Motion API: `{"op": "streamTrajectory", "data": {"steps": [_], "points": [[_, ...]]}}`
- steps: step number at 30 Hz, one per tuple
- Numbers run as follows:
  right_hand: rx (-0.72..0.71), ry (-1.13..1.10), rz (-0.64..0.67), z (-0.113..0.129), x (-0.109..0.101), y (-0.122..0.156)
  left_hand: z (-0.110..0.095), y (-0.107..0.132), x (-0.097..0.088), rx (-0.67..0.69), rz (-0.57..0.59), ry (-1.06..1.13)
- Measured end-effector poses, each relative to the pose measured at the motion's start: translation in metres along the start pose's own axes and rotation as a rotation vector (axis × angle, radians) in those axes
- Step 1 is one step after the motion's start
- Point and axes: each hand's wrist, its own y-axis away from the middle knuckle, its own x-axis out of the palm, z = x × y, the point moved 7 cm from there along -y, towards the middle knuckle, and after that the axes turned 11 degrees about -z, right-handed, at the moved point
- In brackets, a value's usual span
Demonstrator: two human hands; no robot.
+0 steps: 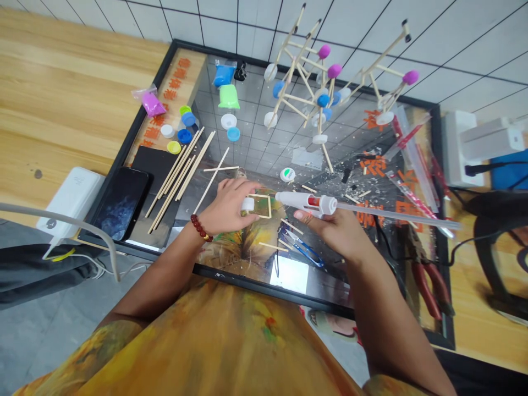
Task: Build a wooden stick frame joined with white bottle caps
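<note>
My left hand (229,207) rests on the mirror-like board (256,137), its fingers pressed down on a small square frame of thin wooden sticks (261,205) with a white cap (247,204) at one corner. My right hand (335,226) is closed round a white glue gun (306,202), whose tip points left at the frame. A long clear glue stick (396,216) runs out of the gun's back to the right. Blue-handled scissors (303,247) lie just below my right hand.
A stick-and-cap model (307,88) with pink, blue and white caps stands at the back. Loose sticks (181,170), bottle caps (184,135) and clay bags (227,96) lie on the left. A phone (120,202), a power bank (71,199) and red pliers (431,286) flank the board.
</note>
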Motion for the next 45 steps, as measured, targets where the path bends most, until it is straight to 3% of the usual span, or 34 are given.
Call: {"op": "streamTrajectory", "data": {"steps": [10, 19, 25, 33, 39, 45], "points": [[0.066, -0.015, 0.038, 0.0, 0.003, 0.004, -0.001, 0.0, 0.0, 0.001, -0.002, -0.004], [0.063, -0.032, -0.015, -0.003, 0.001, 0.0, 0.001, 0.0, 0.0, -0.005, 0.002, 0.003], [0.09, -0.02, 0.035, -0.004, 0.003, 0.005, -0.001, -0.001, -0.001, 0.004, 0.001, -0.002], [0.082, 0.022, -0.015, 0.001, -0.008, 0.012, 0.0, 0.0, 0.0, 0.0, 0.002, -0.004], [0.109, 0.102, -0.057, -0.01, -0.016, 0.021, 0.001, 0.0, 0.0, 0.008, -0.01, 0.009], [0.092, 0.11, -0.025, -0.004, -0.019, 0.03, 0.001, 0.001, 0.0, 0.009, -0.012, 0.013]]}}
